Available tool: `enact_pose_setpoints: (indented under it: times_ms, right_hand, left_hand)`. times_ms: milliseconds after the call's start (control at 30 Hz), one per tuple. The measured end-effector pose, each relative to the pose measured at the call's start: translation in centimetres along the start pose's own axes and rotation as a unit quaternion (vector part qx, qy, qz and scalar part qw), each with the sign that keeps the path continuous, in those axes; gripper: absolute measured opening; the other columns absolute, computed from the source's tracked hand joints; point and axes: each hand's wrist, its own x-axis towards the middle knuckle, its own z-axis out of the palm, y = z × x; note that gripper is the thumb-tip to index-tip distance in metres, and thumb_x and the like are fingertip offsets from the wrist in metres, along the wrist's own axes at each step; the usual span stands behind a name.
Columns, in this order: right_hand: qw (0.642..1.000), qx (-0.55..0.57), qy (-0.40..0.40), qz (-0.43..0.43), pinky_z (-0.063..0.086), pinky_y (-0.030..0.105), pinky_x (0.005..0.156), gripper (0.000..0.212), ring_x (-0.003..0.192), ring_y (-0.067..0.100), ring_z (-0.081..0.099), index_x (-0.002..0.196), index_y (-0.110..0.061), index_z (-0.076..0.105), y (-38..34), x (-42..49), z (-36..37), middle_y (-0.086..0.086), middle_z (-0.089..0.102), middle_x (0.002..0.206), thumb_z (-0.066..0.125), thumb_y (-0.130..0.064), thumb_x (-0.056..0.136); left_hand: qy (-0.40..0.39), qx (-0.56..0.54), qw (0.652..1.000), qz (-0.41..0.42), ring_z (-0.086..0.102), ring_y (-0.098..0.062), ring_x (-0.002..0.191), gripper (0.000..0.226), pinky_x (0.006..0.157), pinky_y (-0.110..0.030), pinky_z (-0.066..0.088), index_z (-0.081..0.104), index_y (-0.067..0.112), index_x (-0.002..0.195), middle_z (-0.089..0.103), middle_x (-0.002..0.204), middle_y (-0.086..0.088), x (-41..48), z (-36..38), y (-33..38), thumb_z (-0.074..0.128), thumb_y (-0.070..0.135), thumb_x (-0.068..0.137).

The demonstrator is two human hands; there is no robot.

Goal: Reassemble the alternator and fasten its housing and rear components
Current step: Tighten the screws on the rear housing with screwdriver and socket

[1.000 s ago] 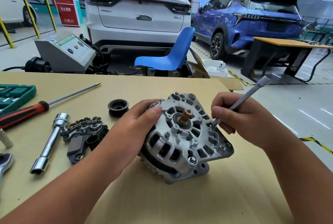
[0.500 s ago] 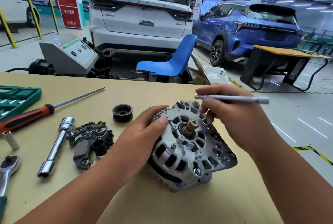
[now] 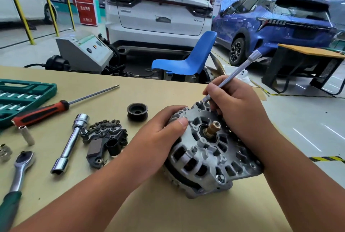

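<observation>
Look at the alternator, lying tilted on the worktop near the front edge, with its grey face and brass shaft turned up. See the left hand curled round its left side, thumb pressed on the face. See the right hand curled round a thin metal driver, held like a pen, with the tip set on a bolt at the far rim of the housing. Looks like the step of tightening the housing bolts.

To do it well:

- Hold the driver straight in line with the bolt, not leaning.
- Push down a little while turning, to stop the tip slipping off.
- Grip the body hard with the left hand, to stop it rolling.
- Turn gently at first, to feel the thread catch. Stop and back out if stiff too soon.
- Tighten a bit, then go across to the shiny bolt head at the near corner, to close the two halves evenly.
- Check the seam all the way round for gaps.

Leave for later the black part and the pulley, lying well apart on the left. Find them near the long socket tube and the red screwdriver.
</observation>
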Motion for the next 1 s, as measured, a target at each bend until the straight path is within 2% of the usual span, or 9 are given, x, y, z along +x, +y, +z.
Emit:
enact_pose_setpoints:
  times_ms: [100,267,400,500,600,767,1000]
  right_hand:
    - [0.998,-0.048,-0.005,-0.027,0.049,0.02,0.062,0.014,0.064,0.007,0.065,0.088,-0.029,0.073,-0.3,-0.3,-0.1,-0.009,0.071,0.072,0.066,-0.029,0.1]
    - [0.998,-0.05,0.007,-0.03,0.054,0.021,0.069,0.007,0.072,0.007,0.07,0.096,-0.029,0.078,-0.4,-0.5,-0.2,-0.015,0.074,0.079,0.071,-0.03,0.098]
    - [0.998,-0.052,-0.01,-0.025,0.049,0.014,0.07,0.011,0.077,0.0,0.069,0.101,-0.031,0.077,-0.4,-0.7,-0.2,-0.023,0.073,0.081,0.067,-0.027,0.101]
    - [0.998,-0.057,-0.011,-0.03,0.045,0.009,0.066,0.012,0.075,-0.001,0.067,0.099,-0.033,0.07,-0.4,-0.8,-0.1,-0.021,0.072,0.086,0.064,-0.023,0.103]
    - [0.995,-0.091,-0.004,-0.045,0.045,0.011,0.067,0.011,0.078,0.0,0.067,0.093,-0.033,0.067,-0.5,-0.7,0.0,-0.022,0.071,0.088,0.066,-0.026,0.102]
    - [0.995,-0.083,0.007,-0.049,0.049,0.018,0.068,0.007,0.075,0.005,0.068,0.093,-0.033,0.07,-0.5,-0.8,-0.1,-0.016,0.072,0.082,0.069,-0.031,0.1]
    - [0.999,-0.032,-0.017,-0.034,0.054,0.023,0.072,0.016,0.077,0.008,0.069,0.098,-0.027,0.075,-1.0,-1.2,-0.3,-0.013,0.074,0.084,0.065,-0.015,0.099]
  left_hand:
    - [0.0,-0.003,1.0,-0.003,0.076,-0.025,0.115,0.032,0.108,-0.059,0.054,0.073,0.044,0.122,0.079,0.123,0.001,-0.2,0.2,0.3,0.059,0.041,0.094]
    - [0.001,-0.003,1.0,-0.011,0.077,-0.024,0.114,0.038,0.108,-0.057,0.054,0.071,0.039,0.128,0.079,0.123,0.0,-0.2,0.2,0.7,0.058,0.043,0.093]
    - [-0.003,-0.013,1.0,-0.016,0.077,-0.026,0.114,0.041,0.108,-0.057,0.055,0.069,0.033,0.133,0.079,0.124,-0.003,-0.4,0.3,0.9,0.057,0.041,0.094]
    - [-0.008,-0.015,1.0,-0.016,0.076,-0.027,0.116,0.043,0.109,-0.058,0.054,0.068,0.03,0.134,0.078,0.126,-0.004,-0.5,0.3,0.9,0.057,0.04,0.094]
    - [-0.01,-0.012,1.0,-0.009,0.076,-0.027,0.116,0.042,0.109,-0.058,0.054,0.068,0.03,0.133,0.078,0.126,-0.004,-0.5,0.2,0.8,0.057,0.039,0.094]
    - [-0.014,-0.01,1.0,0.005,0.077,-0.028,0.113,0.034,0.102,-0.053,0.058,0.071,0.035,0.123,0.079,0.123,-0.005,-0.5,-0.2,0.5,0.058,0.037,0.092]
    - [-0.021,-0.014,1.0,0.009,0.077,-0.03,0.113,0.035,0.1,-0.053,0.059,0.069,0.033,0.125,0.078,0.123,-0.007,-0.6,-0.4,0.3,0.06,0.037,0.091]
